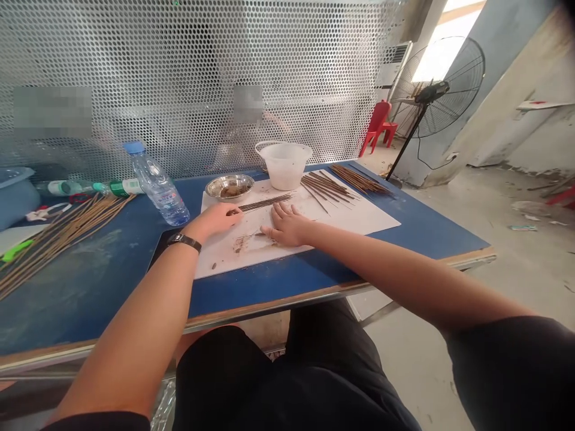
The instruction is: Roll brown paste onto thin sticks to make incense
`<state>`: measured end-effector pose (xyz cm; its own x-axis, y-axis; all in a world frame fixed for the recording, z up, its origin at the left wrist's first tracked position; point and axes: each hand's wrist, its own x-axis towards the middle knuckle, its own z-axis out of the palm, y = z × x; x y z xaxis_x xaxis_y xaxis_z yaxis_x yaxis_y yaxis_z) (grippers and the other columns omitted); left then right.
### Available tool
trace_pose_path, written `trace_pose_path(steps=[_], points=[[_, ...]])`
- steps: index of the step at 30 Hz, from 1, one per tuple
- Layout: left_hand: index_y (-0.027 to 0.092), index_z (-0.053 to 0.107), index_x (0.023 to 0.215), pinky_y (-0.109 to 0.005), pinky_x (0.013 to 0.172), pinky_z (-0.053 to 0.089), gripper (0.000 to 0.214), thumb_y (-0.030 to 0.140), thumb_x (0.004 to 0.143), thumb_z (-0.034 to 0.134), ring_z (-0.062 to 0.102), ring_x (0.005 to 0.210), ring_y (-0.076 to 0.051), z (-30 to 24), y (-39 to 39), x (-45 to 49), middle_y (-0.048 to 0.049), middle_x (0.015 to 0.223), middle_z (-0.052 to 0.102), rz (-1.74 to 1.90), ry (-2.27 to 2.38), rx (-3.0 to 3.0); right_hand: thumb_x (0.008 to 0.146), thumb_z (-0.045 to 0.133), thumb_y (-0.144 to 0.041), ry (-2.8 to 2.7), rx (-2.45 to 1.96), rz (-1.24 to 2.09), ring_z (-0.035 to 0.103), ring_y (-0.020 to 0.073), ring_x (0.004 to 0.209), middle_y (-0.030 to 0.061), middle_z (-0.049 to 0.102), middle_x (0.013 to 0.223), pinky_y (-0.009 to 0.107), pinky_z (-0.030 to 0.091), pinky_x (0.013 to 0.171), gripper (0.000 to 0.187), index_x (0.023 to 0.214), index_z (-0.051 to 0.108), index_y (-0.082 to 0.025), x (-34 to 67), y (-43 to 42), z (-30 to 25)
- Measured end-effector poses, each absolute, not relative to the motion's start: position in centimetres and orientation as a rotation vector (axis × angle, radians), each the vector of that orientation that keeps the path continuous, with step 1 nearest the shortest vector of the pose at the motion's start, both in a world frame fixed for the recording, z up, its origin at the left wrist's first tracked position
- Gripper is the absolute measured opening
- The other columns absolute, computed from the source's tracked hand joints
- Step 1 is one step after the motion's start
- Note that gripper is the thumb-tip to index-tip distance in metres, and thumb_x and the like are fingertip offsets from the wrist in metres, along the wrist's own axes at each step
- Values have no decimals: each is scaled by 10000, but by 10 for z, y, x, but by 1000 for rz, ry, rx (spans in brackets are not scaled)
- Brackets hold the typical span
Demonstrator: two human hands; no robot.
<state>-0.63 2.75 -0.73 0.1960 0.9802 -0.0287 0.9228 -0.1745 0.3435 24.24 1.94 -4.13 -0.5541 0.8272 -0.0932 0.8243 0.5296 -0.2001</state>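
My left hand (218, 219), with a dark band at the wrist, rests on the white board (359, 220). Its fingers are curled together around something dark and small that I cannot make out, beside the near end of a bundle of thin dark sticks (267, 202). Flat on the board lies my right hand (288, 227), palm down and fingers stretched out. A thin stick seems to stick out from under its left side; what is beneath the palm is hidden. Brown crumbs (239, 244) are scattered between the hands. Behind them stands a metal bowl (215, 190) with brown lumps inside.
A white plastic bucket (287, 170) stands at the board's back edge. Brown-coated sticks (330, 187) fan out beside it, with another pile (359, 178) farther right. At left are a tilted-looking water bottle (159, 188) and long tan sticks (85, 218). A perforated metal screen (179, 72) rises behind the table.
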Motion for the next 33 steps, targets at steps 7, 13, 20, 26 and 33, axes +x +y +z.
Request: trace_pose_path(steps=[7,13,20,26,33], points=[[226,770,1089,-311,682,484,382,506,931,564,694,827,-244,-10,30,-8,-74,1038,802,299,1784,2207,992,87,-775,-2748,-1429,281,-27,400,1658,277,33,1769,573,50,1333,1104,1676,130,91,238,24,-44],[235,792,1113,-307,681,493,388,493,897,600,696,868,-255,-15,33,-11,-74,1072,803,365,1787,2197,944,117,-876,-2784,-1239,324,31,434,1648,283,112,1753,613,127,1327,1195,1670,222,67,266,-37,-51],[235,794,1123,-310,643,484,372,463,884,623,690,788,-249,-9,28,-7,-82,1017,803,332,1815,2157,964,53,-828,-2798,-1393,307,-57,439,1645,277,4,1766,613,56,1328,1165,1678,108,91,246,-26,-45],[221,787,1078,-316,699,492,353,462,915,588,685,821,-244,-9,28,-7,-70,990,801,325,1776,2194,971,45,-814,-2757,-1424,298,-56,410,1655,271,2,1770,604,33,1325,1148,1679,111,87,214,25,-43],[224,790,1075,-309,708,507,335,439,895,607,692,827,-243,-12,29,-8,-69,1007,806,345,1784,2201,956,124,-850,-2781,-1283,326,-21,427,1650,292,72,1758,588,78,1332,1182,1666,196,93,234,-11,-47]])
